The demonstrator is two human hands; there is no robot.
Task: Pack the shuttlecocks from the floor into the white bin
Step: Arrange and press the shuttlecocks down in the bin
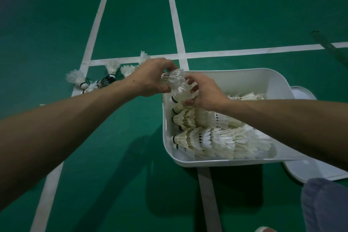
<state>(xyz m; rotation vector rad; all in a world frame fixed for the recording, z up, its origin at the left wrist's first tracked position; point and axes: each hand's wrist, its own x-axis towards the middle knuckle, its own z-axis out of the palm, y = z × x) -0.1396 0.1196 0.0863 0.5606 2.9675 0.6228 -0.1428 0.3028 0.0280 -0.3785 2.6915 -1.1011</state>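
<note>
A white bin [259, 75] stands on the green court floor at the centre right. Rows of nested white shuttlecocks [211, 137] lie inside it. My left hand [150, 79] grips a white feather shuttlecock [174, 80] over the bin's far left corner. My right hand [205, 94] hovers just right of it, fingers curled around the lower part of that shuttlecock and a stack below. Several loose shuttlecocks [111, 69] lie on the floor to the left of the bin, partly hidden behind my left forearm.
White court lines [244, 52] cross the green floor. A white lid [308, 169] lies under the bin's right side. My knee in grey cloth [325, 205] is at the bottom right. A dark racket-like shape [327, 43] lies at the far right.
</note>
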